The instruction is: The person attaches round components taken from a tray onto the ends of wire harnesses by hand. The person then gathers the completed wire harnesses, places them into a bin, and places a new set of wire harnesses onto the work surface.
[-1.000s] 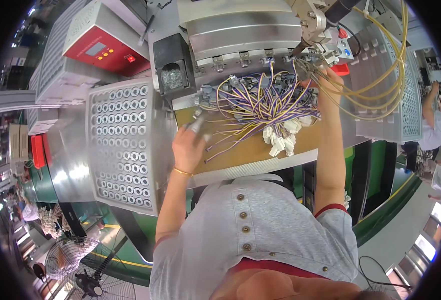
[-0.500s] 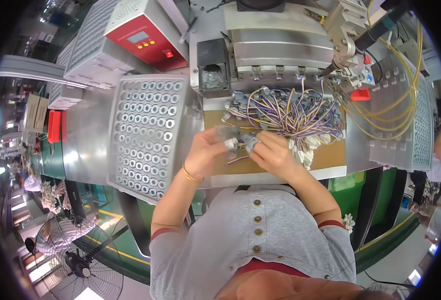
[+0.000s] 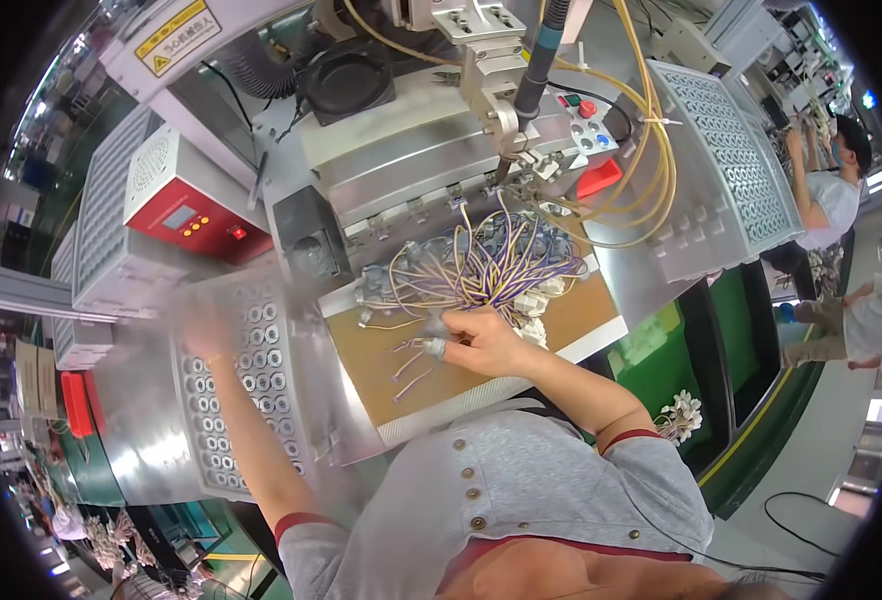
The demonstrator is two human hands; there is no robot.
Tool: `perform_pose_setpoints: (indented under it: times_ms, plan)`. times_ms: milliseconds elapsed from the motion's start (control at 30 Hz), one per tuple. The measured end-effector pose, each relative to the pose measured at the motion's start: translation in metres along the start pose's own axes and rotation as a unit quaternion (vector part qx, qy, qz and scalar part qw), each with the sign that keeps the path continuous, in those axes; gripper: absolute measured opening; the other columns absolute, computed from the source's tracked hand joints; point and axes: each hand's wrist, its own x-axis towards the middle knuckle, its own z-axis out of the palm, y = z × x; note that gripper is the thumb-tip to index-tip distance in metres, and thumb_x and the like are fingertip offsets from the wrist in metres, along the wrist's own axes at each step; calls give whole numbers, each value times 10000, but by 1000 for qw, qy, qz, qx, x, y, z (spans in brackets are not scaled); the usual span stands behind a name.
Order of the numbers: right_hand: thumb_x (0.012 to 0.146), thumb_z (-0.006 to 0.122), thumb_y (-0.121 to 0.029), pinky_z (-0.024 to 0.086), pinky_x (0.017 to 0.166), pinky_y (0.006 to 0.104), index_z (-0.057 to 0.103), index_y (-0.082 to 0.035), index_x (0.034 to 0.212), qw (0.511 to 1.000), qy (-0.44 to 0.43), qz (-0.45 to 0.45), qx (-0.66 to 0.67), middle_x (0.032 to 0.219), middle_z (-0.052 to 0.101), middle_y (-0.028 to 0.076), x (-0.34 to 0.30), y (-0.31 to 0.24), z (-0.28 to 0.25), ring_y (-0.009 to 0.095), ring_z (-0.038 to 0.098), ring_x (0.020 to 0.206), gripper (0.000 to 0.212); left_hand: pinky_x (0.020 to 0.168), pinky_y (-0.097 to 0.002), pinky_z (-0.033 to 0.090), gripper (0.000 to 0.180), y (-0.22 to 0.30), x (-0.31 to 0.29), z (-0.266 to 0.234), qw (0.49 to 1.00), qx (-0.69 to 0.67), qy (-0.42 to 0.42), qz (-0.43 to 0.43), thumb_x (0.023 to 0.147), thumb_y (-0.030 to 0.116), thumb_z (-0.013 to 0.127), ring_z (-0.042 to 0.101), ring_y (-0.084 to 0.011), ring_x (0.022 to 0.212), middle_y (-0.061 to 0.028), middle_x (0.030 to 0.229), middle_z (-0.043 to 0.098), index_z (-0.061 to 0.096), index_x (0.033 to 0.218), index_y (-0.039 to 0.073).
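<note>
My left hand (image 3: 204, 328) is smeared by motion over the upper left part of a pale tray (image 3: 299, 440), which holds rows of grey ring-shaped parts (image 3: 263, 334). Whether its fingers hold anything is hidden by the blur. My right hand (image 3: 486, 342) is closed in a pinch above a brown board (image 3: 361, 370), with a small grey connector-like piece (image 3: 429, 326) at its fingertips, partly hidden. Just beyond that hand lies a heap of yellow and purple wires (image 3: 486, 265) with grey ends and white plugs (image 3: 531, 305). Several short loose wire pieces (image 3: 413, 385) rest on the board.
A metal fixture (image 3: 401, 200) with a jointed arm and yellow hoses (image 3: 661, 140) stands behind the wires. To the left are a black box (image 3: 306, 235) and a red-fronted control box (image 3: 196, 215). Another filled tray (image 3: 731, 150) is at right, near a co-worker (image 3: 829, 195).
My left hand has gone from beside my right hand, over the board, leftward to the tray. My right hand still pinches a grey piece over the board. The head view has turned to the right.
</note>
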Motion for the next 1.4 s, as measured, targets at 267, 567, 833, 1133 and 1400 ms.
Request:
perform_pose_setpoints:
  times_ms: [267,567,833,1133,1400]
  plan:
    - [721,606,-93,327,416,228,539,-13,693,999,-18,29,33,506,449,40,15,2,10,56,386,462,108,626,-260,489,304,99,-155,-92,574,-737,-333,-132,758,8,556,573,-136,795,-64,964,577,515,1059,24]
    - [708,588,-48,304,409,205,522,-10,674,999,3,39,19,496,428,-21,15,-1,6,11,365,483,83,570,-235,479,325,140,-176,-113,524,-759,-382,-62,769,31,589,569,-135,755,-102,936,590,498,1073,-43]
    - [661,618,-169,432,542,269,595,-47,783,999,-30,8,7,651,581,74,9,7,10,99,535,604,174,736,-266,464,331,137,-184,-126,602,-710,-362,-43,760,6,568,565,-161,860,-106,966,584,515,1082,-52]
    - [595,599,-175,391,469,330,553,-33,666,992,6,-118,-44,532,508,124,4,6,-3,274,500,474,165,719,-251,466,331,156,-188,-130,636,-694,-336,-1,754,-52,533,564,-168,855,-138,992,574,507,1082,-86]
    - [660,592,-195,415,526,309,574,-33,750,999,-47,-10,6,628,549,135,-2,7,1,183,518,536,186,552,-217,438,181,159,-191,-128,545,-734,-387,-119,791,84,510,540,-97,695,-35,846,572,555,938,-12]
